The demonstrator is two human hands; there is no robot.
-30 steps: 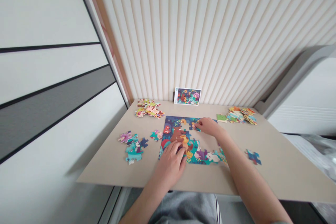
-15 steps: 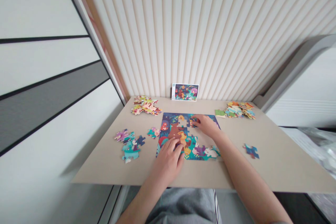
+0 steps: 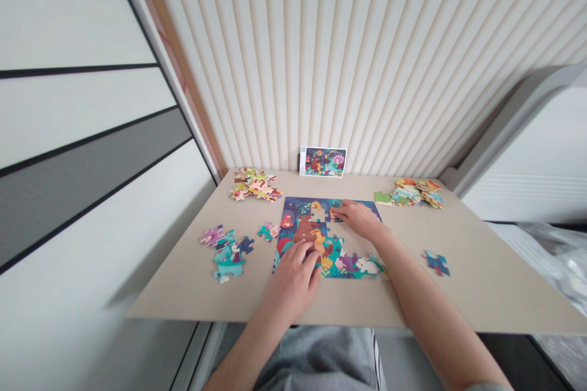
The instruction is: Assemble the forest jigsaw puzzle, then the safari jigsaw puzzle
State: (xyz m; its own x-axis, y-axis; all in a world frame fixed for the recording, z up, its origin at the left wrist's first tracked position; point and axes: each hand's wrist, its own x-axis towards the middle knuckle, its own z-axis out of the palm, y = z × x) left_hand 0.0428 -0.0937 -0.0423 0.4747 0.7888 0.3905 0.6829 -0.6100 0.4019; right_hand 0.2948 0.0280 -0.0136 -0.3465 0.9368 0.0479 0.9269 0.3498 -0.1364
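Note:
A partly joined jigsaw puzzle [image 3: 304, 229] lies on the table, showing animals and plants on dark blue. Gaps show in its upper middle and right side. My left hand [image 3: 296, 270] rests open on its lower left part, fingers stretched over the joined pieces. Over the upper right part is my right hand [image 3: 358, 218], fingers drawn together on a puzzle piece [image 3: 334, 215] beside the gap. That hand covers most of the piece, so I cannot tell whether it is fully seated.
A picture card [image 3: 323, 162] leans upright against the ribbed wall. Piece heaps stand at the back left [image 3: 255, 186] and back right [image 3: 410, 192]. Loose teal and purple pieces [image 3: 228, 256] lie left, with a small pink-teal cluster [image 3: 268, 231] nearer the puzzle. A blue piece [image 3: 437, 262] lies right.
My right hand has shifted slightly left and flattened, its fingertips now pressing on the piece at the puzzle's upper part. My left hand has stayed in place.

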